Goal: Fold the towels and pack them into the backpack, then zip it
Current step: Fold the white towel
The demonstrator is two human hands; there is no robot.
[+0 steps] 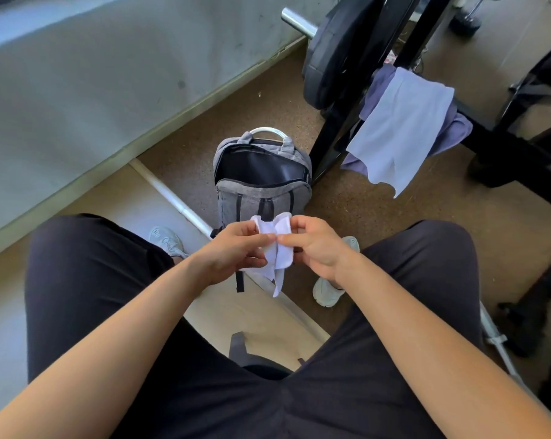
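A small white towel [275, 245] is bunched between both hands above my knees, one corner hanging down. My left hand [236, 248] pinches its left side and my right hand [315, 245] pinches its right side, fingertips almost touching. Just beyond, a grey backpack [261, 191] stands on the floor with its main compartment unzipped and its dark inside showing. A pale lavender towel [400, 128] hangs over a black rack bar at the right, on top of a darker purple towel [454, 131].
A black weight rack [340, 131] with a large plate [334, 58] stands behind the backpack. A white bar [172, 198] lies on the floor at the left. My legs in dark trousers fill the foreground; a grey wall runs along the left.
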